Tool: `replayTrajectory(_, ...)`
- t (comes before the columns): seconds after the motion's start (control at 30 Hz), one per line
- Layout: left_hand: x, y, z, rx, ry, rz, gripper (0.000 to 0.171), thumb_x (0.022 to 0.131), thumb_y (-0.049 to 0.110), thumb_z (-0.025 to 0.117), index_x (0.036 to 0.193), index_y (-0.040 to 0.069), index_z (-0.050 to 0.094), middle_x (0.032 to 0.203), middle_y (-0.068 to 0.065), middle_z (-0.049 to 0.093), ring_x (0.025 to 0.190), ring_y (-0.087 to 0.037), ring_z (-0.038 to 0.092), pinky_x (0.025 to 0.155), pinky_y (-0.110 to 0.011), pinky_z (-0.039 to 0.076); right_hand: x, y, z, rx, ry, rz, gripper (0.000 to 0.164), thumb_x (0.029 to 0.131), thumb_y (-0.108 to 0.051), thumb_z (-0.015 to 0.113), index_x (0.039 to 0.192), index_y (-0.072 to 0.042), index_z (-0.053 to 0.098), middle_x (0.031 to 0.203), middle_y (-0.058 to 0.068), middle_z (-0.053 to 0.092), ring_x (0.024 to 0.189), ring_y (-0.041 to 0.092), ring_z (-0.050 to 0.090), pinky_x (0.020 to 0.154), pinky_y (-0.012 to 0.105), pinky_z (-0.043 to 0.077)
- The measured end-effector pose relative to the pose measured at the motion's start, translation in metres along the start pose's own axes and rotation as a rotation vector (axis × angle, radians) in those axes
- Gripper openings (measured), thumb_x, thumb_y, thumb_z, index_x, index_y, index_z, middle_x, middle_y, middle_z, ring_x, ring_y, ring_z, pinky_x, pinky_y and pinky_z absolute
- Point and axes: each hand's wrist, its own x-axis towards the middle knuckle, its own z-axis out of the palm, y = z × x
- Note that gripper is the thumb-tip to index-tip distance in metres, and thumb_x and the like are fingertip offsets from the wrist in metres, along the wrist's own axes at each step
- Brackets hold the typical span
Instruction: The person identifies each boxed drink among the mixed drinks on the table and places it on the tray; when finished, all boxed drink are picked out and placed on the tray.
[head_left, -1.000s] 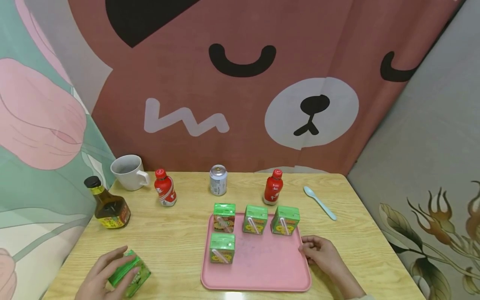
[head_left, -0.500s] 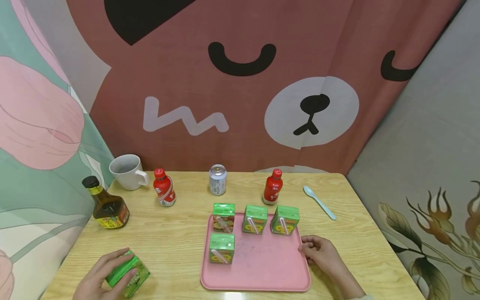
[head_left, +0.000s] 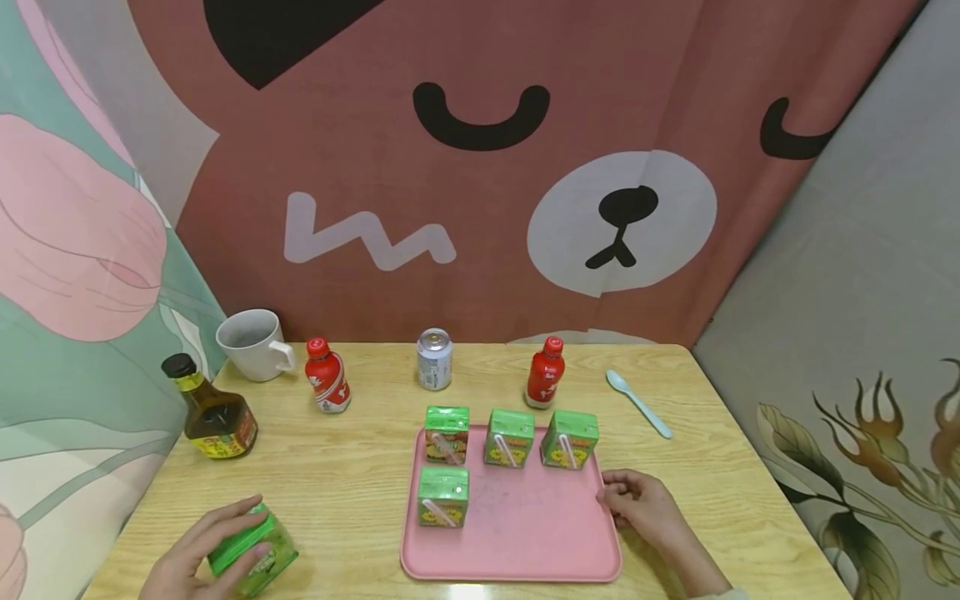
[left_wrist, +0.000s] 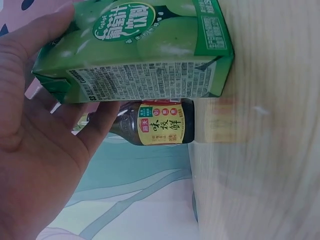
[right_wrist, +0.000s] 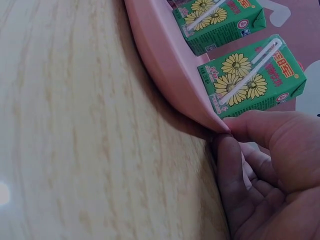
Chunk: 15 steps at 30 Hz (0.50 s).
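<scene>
My left hand holds a green grape juice carton at the table's front left, thumb on one side and fingers on the other. In the left wrist view the carton shows its printed side, and its lower end is at or near the tabletop; contact is unclear. My right hand pinches the right rim of a pink tray between thumb and fingers. Along the tray's back stand three green juice cartons, left, middle and right. Another carton stands in front of the left one.
Behind the left hand stand a soy sauce bottle and a white mug. Farther along the back are a red bottle, a silver can and a second red bottle. A pale blue spoon lies at right.
</scene>
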Motion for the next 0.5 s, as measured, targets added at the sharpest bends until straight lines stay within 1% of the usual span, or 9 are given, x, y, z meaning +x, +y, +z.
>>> replayTrajectory(0.13, -0.0010, -0.0005, 0.0009, 0.003, -0.009, -0.024, 0.050, 0.073, 0.005, 0.092, 0.116, 0.024, 0.075, 0.126, -0.003, 0.065, 0.113, 0.011, 0.050, 0.087, -0.003, 0.038, 0.0006, 0.0004, -0.0005, 0.002, 0.004, -0.003, 0.042, 0.090, -0.008, 0.074, 0.127, 0.009, 0.061, 0.098, 0.013, 0.065, 0.082, 0.024, 0.065, 0.065, 0.036, 0.060)
replayTrajectory(0.2, -0.0014, -0.0013, 0.0016, 0.000, -0.011, -0.024, 0.050, 0.072, 0.005, 0.092, 0.116, 0.024, 0.075, 0.125, -0.003, 0.064, 0.113, 0.011, 0.050, 0.087, -0.003, 0.038, 0.0007, 0.0007, -0.0005, 0.003, 0.005, -0.005, 0.042, 0.090, -0.008, 0.074, 0.126, 0.010, 0.061, 0.098, 0.014, 0.065, 0.082, 0.024, 0.065, 0.065, 0.036, 0.060)
replayTrajectory(0.37, -0.0011, -0.0025, 0.0034, -0.018, -0.001, 0.003, 0.054, 0.069, 0.000, 0.092, 0.117, 0.021, 0.075, 0.122, -0.003, 0.065, 0.110, 0.008, 0.053, 0.086, -0.004, 0.040, 0.0013, 0.0019, -0.0006, 0.009, 0.003, -0.016, 0.043, 0.090, -0.008, 0.074, 0.127, 0.010, 0.061, 0.098, 0.014, 0.065, 0.082, 0.024, 0.065, 0.065, 0.036, 0.060)
replayTrajectory(0.5, -0.0002, -0.0030, 0.0035, -0.014, 0.000, 0.015, 0.055, 0.068, -0.001, 0.093, 0.116, 0.021, 0.075, 0.120, -0.003, 0.066, 0.109, 0.009, 0.053, 0.084, -0.004, 0.042, 0.0014, 0.0022, -0.0005, 0.014, 0.002, -0.020, 0.043, 0.090, -0.008, 0.074, 0.127, 0.010, 0.061, 0.098, 0.014, 0.066, 0.081, 0.024, 0.065, 0.065, 0.036, 0.060)
